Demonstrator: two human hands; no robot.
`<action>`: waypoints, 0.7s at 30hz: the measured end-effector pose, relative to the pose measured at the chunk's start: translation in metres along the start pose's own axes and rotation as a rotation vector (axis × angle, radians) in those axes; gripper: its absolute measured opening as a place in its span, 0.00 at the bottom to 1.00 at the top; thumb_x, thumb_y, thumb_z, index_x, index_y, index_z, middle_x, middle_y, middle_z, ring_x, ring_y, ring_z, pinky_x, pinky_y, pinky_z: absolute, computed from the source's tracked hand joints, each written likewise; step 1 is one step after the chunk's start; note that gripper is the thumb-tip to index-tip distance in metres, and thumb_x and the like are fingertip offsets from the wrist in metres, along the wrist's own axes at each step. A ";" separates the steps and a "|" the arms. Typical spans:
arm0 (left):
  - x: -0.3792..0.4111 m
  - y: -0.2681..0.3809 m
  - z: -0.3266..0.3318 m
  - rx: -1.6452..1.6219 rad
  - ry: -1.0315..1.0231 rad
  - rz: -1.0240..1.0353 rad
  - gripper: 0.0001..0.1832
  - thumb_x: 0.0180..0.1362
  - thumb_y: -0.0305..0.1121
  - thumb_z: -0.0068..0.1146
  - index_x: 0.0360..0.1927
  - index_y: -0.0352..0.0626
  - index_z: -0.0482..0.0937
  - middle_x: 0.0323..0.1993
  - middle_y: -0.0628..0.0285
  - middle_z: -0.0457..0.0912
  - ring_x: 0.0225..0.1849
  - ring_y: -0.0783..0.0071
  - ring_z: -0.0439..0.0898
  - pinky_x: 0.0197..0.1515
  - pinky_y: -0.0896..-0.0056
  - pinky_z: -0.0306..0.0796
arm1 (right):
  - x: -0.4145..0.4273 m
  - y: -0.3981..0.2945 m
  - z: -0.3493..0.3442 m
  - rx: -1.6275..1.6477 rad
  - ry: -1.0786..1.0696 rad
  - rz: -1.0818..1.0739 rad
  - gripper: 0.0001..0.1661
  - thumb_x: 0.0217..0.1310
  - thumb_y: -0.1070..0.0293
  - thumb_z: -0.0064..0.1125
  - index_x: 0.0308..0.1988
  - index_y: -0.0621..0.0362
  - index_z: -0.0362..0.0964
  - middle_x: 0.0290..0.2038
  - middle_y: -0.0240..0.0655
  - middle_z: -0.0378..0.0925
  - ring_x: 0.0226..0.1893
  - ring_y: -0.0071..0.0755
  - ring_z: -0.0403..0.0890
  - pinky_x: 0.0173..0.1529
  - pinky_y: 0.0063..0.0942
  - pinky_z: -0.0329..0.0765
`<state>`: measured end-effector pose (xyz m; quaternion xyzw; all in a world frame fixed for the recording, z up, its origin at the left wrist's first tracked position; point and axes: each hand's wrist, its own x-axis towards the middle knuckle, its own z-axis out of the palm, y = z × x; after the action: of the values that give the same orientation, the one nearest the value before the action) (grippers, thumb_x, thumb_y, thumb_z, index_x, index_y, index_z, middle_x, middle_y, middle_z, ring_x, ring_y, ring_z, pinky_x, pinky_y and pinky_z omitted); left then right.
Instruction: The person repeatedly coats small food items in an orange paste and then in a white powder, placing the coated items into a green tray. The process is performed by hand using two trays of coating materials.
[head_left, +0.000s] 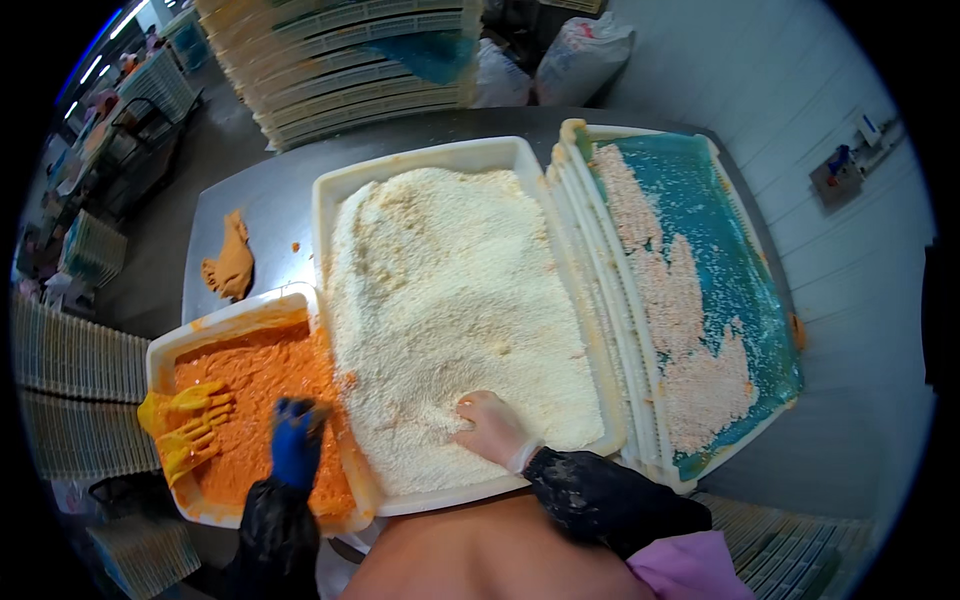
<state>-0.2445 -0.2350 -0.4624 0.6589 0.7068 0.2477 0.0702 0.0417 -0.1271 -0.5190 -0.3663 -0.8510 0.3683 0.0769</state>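
Over a white tub (155, 358) of orange batter-like mixture (255, 442) is my left hand (296, 442), in a blue glove. Its fingers are curled, with crumb-like residue on them; whether they hold something I cannot tell. My right hand (495, 431), in a thin translucent glove, rests in pale breadcrumb-like coating (457, 300). Its fingertips are partly sunk and hidden there. The crumbs lie in a large white tray (427, 159), heaped towards the far left. Crumb-coated strips (705, 382) lie on a blue-green sheet (675, 180) in the tray at the right.
Yellow gloves (187, 420) hang over the tub's left wall. An orange glove-like piece (231, 259) lies on the metal table (262, 195). Stacked trays (352, 67) stand beyond the far edge, near white sacks (581, 60). A panelled wall (825, 315) borders the right side.
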 end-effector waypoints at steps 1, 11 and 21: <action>-0.009 -0.004 -0.009 -0.028 -0.043 -0.101 0.10 0.43 0.19 0.59 0.31 0.42 0.78 0.27 0.55 0.75 0.33 0.55 0.70 0.35 0.61 0.65 | -0.008 0.006 -0.011 0.130 0.038 0.097 0.21 0.49 0.54 0.63 0.36 0.60 0.76 0.37 0.43 0.76 0.42 0.42 0.74 0.45 0.33 0.71; -0.204 -0.213 0.064 -0.280 -0.322 -0.470 0.09 0.52 0.31 0.54 0.36 0.39 0.72 0.29 0.48 0.75 0.30 0.54 0.76 0.32 0.59 0.70 | -0.051 0.014 -0.246 0.906 0.496 0.420 0.15 0.62 0.58 0.51 0.38 0.59 0.71 0.21 0.27 0.69 0.20 0.18 0.69 0.25 0.19 0.66; -0.141 -0.169 0.006 -0.156 -0.460 -0.562 0.09 0.45 0.24 0.57 0.33 0.39 0.82 0.27 0.50 0.80 0.29 0.56 0.79 0.29 0.64 0.71 | -0.075 0.213 -0.286 -0.622 0.507 0.591 0.25 0.60 0.65 0.48 0.56 0.62 0.61 0.42 0.46 0.73 0.41 0.47 0.74 0.45 0.36 0.70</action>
<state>-0.3763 -0.3708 -0.5745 0.4703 0.8048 0.1173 0.3426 0.3308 0.0829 -0.4494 -0.6756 -0.7348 0.0023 0.0608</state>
